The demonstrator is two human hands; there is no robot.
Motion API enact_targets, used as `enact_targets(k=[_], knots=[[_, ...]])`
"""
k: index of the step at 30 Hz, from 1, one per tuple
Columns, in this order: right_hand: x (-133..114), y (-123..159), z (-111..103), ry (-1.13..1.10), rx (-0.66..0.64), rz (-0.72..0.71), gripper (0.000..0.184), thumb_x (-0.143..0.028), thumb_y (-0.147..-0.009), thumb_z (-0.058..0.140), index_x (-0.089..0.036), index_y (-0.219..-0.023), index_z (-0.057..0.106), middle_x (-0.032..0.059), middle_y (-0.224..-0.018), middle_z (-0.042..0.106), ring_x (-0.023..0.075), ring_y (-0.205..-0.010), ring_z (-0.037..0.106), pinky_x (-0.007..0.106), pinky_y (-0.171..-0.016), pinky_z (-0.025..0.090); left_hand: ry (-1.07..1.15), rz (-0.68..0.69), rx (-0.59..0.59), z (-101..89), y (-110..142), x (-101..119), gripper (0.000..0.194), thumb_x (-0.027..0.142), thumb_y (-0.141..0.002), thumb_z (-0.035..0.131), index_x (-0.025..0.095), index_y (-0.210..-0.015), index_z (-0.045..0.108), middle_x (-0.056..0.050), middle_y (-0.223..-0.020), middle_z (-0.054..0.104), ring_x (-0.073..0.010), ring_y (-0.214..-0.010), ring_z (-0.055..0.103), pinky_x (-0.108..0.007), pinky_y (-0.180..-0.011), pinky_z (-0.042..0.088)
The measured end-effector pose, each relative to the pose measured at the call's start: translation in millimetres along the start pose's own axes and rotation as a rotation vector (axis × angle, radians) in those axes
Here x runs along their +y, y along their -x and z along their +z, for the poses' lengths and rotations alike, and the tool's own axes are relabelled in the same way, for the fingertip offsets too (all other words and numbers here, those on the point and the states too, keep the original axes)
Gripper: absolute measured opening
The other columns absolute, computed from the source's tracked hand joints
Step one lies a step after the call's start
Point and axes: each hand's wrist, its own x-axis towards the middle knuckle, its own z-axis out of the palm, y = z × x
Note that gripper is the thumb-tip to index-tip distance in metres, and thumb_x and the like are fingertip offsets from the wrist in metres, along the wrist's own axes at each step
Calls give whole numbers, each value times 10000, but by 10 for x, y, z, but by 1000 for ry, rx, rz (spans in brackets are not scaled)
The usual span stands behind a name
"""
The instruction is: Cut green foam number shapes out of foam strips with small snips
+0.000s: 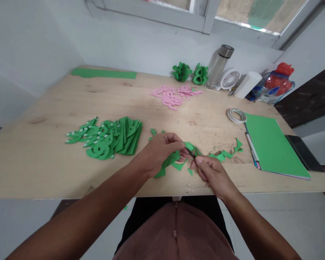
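My left hand is closed, pinching a piece of green paper between thumb and fingers above the table. In my right hand are small scissors. Their dark blades point at the green paper, and my fingers hide the handles. Green paper scraps lie beneath both hands. Left of my left hand is a pile of green paper cutouts, some with white patches, beside a stack of folded green pieces.
Pink paper cutouts lie toward the back, near two green paper figures. A bottle, small fan and white roll stand by the wall. Tape, green sheets and a pen are at right.
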Motion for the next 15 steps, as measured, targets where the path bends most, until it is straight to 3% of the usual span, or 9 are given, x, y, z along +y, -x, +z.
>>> enact_targets(k=[15], knots=[[-22,22,1,45,-14,-1,575,-723,-835,542,-172,-688,614,-92,-454,284,88,-435,203,250,-432,147,7,8,-41,-23,8,-22,136,160,-708,722,158,-621,617,-45,-605,718,-163,-585,668,-281,-607,536]])
